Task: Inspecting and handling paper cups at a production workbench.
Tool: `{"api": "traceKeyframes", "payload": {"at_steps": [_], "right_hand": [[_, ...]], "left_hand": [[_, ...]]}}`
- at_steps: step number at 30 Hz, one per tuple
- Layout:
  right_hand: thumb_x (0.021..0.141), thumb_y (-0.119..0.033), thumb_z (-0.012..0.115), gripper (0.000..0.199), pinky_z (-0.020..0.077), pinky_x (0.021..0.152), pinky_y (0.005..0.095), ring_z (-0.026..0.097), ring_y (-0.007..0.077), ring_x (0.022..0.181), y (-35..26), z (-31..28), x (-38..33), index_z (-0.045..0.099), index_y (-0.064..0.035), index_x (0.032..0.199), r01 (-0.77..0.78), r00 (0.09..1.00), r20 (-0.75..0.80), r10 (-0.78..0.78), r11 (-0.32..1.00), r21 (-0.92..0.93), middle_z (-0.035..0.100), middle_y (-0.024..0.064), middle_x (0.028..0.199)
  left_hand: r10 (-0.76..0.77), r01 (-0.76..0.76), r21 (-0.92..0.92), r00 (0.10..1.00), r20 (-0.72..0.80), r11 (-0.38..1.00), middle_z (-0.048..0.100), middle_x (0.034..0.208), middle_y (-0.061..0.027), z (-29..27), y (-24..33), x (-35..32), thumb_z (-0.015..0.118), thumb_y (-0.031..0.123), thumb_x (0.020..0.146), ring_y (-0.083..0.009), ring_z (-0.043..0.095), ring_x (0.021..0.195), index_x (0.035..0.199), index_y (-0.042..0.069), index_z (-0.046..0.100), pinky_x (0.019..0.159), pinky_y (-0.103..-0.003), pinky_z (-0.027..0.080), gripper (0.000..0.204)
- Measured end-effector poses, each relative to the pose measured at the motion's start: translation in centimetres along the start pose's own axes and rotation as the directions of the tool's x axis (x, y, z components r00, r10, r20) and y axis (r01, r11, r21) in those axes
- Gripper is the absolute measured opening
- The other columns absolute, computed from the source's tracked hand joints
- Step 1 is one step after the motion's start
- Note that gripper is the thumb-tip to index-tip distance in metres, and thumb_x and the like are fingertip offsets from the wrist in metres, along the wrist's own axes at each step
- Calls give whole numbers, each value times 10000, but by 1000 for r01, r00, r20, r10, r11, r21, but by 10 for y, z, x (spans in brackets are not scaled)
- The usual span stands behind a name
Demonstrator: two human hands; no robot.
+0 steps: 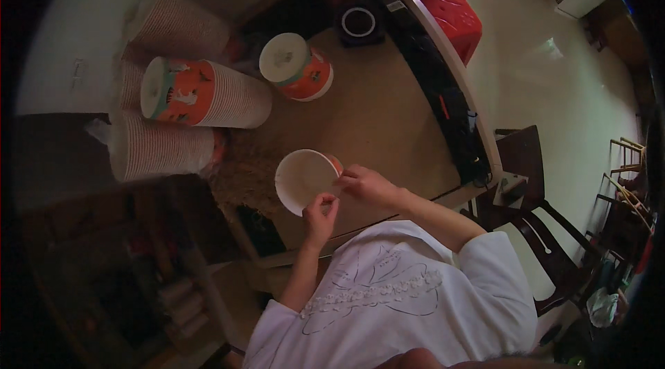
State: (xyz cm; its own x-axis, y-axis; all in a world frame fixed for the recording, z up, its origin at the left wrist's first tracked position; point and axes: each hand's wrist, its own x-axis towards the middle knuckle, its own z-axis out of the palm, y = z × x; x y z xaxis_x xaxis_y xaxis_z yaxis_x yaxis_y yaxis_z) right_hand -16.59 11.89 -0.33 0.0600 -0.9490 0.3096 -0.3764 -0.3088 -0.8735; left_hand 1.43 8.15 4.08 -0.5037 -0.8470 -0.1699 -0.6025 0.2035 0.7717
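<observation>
A round white paper tub (294, 182) with a bit of orange print lies on the table in front of me, its mouth turned up toward me. At its right rim, my right hand (370, 187) is closed, fingertips pressed against the edge. My left hand (321, 222) is at the near side of the rim, thumb and fingers pinched together; whatever they hold is too small to make out. Farther back, a shorter orange-and-white printed paper tub (296, 67) stands bottom up. To its left lies a long nested stack of similar tubs (222, 95).
More nested white tub stacks (163, 147) in clear plastic crowd the left side, against the wall. A black device with a pale ring (359, 22) sits at the back of the wooden table (388, 119). Beyond the raised right edge are a red stool (450, 19) and a dark chair (547, 251).
</observation>
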Motion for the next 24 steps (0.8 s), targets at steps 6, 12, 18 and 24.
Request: {"api": "traceKeyframes", "payload": {"at_steps": [6,12,18,24], "right_hand": [[736,31,569,269,474,670,349,549,266,788,6,2,-16,571,-76,983,-257,960,-104,260,965,40,550,105,859],[782,1,588,212,476,670,317,556,189,808,2,24,-21,557,-57,984,-351,885,-84,457,776,524,542,77,865],[769,-8,632,232,485,700,294,559,177,853,-22,10,8,552,-43,983,-193,913,-241,330,869,456,519,80,912],[755,-28,657,222,481,720,291,554,188,850,-39,-9,28,565,-35,957,-142,935,-242,258,901,411,503,80,928]], "left_hand": [[-140,138,-63,990,-33,988,585,836,-93,0,-6,5,668,90,757,-146,568,731,830,19,565,622,-281,467,145],[118,-109,371,993,-3,922,535,786,-73,-7,7,12,678,82,718,-164,530,652,822,27,571,554,-283,446,159],[-8,21,196,998,-67,980,574,739,-81,-35,36,23,638,109,756,-184,543,605,844,36,602,562,-308,437,120],[-28,28,-6,995,-100,1000,559,669,-10,-43,52,27,626,82,779,-67,434,543,904,25,619,509,-220,377,137]]}}
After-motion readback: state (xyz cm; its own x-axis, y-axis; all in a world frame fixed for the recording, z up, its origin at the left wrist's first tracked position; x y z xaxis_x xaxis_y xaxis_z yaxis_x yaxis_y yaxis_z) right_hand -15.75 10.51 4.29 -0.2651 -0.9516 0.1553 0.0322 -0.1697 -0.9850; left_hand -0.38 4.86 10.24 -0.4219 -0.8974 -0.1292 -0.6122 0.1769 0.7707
